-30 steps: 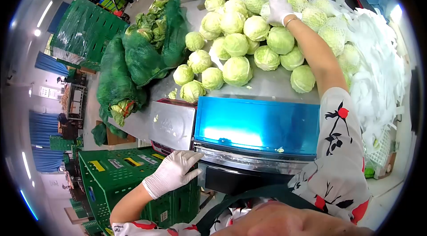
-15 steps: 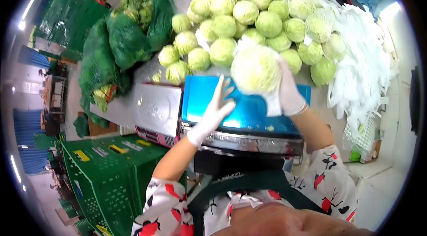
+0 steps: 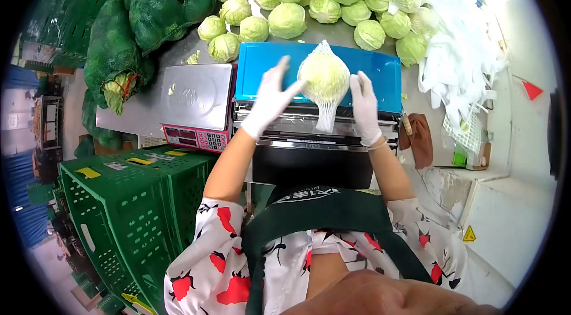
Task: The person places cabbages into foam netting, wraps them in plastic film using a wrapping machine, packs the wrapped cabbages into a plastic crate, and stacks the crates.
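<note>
A cabbage in white netting (image 3: 324, 77) lies on the blue surface (image 3: 380, 74) of the machine in front of me, its gathered net tail hanging toward me over the machine's front bar. My left hand (image 3: 271, 96), in a white glove, is at the cabbage's left side, fingers spread, with the thumb close to the net. My right hand (image 3: 364, 107), also gloved, stands apart from the cabbage on its right, fingers extended and holding nothing. Beyond the machine, many loose pale green cabbages (image 3: 286, 20) are piled on the metal table.
A scale (image 3: 196, 98) with a red keypad sits left of the machine. Green crates (image 3: 140, 196) stand at the lower left, green net sacks (image 3: 113, 47) at the upper left. White net sleeves (image 3: 455, 56) heap at the right, near a brown cloth (image 3: 420, 141).
My right hand has brought a netted cabbage from the pile to the blue surface and let it go. My left hand has moved up beside it. The view has shifted.
</note>
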`<move>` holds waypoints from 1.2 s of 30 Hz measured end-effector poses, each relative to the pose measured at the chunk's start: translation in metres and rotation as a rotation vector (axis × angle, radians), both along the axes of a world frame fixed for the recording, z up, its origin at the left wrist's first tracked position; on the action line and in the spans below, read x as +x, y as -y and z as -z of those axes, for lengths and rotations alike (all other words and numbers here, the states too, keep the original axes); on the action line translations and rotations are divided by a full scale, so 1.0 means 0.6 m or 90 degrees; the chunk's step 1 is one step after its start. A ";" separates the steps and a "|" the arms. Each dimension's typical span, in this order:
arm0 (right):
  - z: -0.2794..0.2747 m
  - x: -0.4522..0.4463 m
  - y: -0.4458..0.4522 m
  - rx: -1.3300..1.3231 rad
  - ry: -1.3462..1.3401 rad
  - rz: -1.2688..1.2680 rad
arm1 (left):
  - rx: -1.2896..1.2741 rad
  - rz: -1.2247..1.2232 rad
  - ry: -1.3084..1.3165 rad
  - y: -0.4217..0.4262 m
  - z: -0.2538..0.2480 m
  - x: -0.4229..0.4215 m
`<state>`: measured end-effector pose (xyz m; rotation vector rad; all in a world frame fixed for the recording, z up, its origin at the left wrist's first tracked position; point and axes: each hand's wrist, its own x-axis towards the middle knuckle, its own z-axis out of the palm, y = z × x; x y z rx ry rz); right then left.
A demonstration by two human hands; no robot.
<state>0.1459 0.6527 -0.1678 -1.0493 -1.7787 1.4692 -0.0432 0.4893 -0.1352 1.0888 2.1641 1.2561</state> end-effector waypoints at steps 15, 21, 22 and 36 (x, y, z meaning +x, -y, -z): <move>0.067 0.173 0.046 0.349 0.339 0.048 | -0.051 -0.193 -0.059 0.183 0.125 0.030; -0.237 0.243 0.056 -0.085 0.132 -0.321 | -0.042 0.316 0.119 0.255 -0.105 0.024; -0.259 0.261 0.028 -0.053 0.135 -0.422 | -0.037 0.330 0.170 0.259 -0.150 0.022; -0.026 -0.060 -0.117 0.231 0.138 -0.499 | 0.051 0.258 0.044 -0.080 0.054 -0.061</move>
